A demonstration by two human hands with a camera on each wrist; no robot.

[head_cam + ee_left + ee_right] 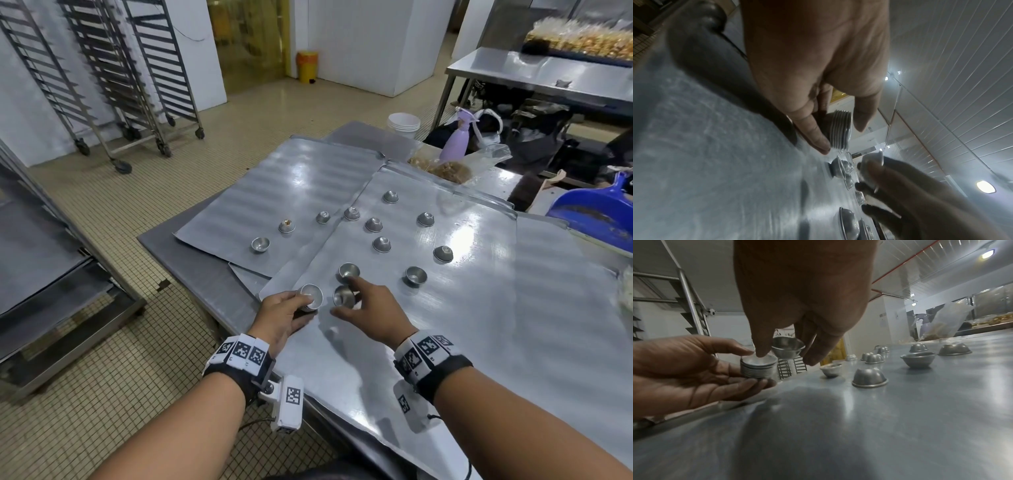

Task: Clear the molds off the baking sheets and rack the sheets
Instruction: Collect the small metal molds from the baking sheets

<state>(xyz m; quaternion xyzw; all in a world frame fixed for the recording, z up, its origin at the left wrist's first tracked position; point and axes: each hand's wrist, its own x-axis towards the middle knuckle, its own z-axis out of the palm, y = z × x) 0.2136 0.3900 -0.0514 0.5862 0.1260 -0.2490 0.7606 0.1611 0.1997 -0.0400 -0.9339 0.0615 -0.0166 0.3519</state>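
My left hand [281, 317] grips a nested stack of small metal molds [311, 296] at the near left edge of the front baking sheet [479, 325]. The stack [758, 368] rests on its curled fingers, with the thumb on the rim. Just to the right, my right hand [371, 313] pinches a single mold [344, 296], lifted off the sheet; this mold [788, 348] hangs between thumb and fingers beside the stack. Several more molds lie on the sheets, some upside down [381, 244] and some upright [349, 271]. A second sheet [291, 185] lies behind on the left.
Wheeled tray racks [113, 78] stand on the tiled floor at the far left. A purple spray bottle [457, 137], a bag of crumbs [448, 169], white tubs [404, 123] and a blue dustpan [596, 212] sit behind the sheets. Another steel table [541, 73] is at far right.
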